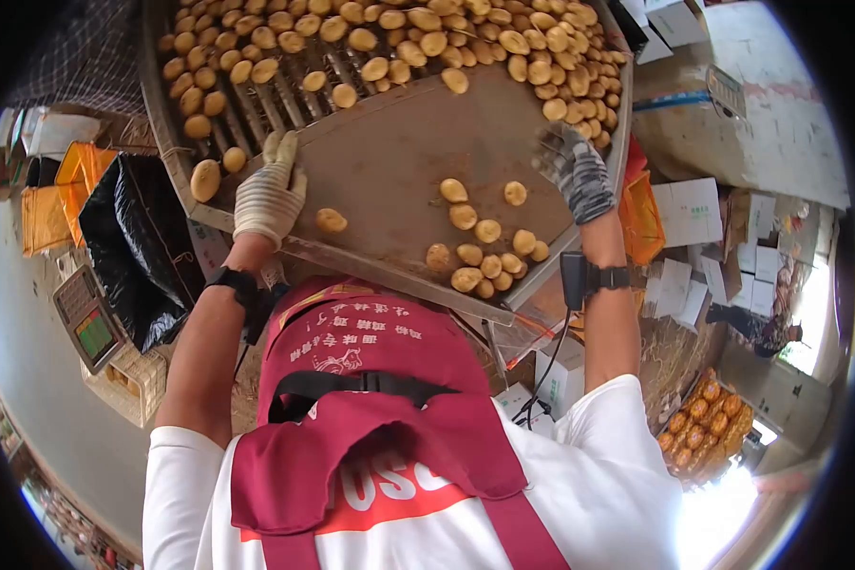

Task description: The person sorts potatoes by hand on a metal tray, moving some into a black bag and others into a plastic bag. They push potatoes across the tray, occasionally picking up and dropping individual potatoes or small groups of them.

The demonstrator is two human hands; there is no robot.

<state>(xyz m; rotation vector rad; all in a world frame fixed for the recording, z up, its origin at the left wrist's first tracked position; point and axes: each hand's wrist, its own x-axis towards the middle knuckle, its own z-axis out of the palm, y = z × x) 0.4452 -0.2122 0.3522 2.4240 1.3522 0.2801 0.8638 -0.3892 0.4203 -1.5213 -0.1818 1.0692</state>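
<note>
My left hand (pixel 272 195), in a cream knitted glove, lies at the left part of the metal sorting table (pixel 399 142), beside the slats. Its fingers stretch forward and hold nothing that I can see. One potato (pixel 331 220) lies just to its right, and a larger potato (pixel 205 180) is on its left. My right hand (pixel 584 176), in a grey striped glove, is over the table's right side, just below the potato pile (pixel 570 71). Its fingers are apart and somewhat blurred, with nothing visible in them. A loose group of potatoes (pixel 489 266) lies at the near right corner.
Many potatoes cover the slats (pixel 275 100) at the far side. Raised metal rims (pixel 389 275) edge the table. To the left are a black bag (pixel 133 247) and a scale (pixel 90 318). White cartons (pixel 689 211) and a crate of potatoes (pixel 703 423) stand at right.
</note>
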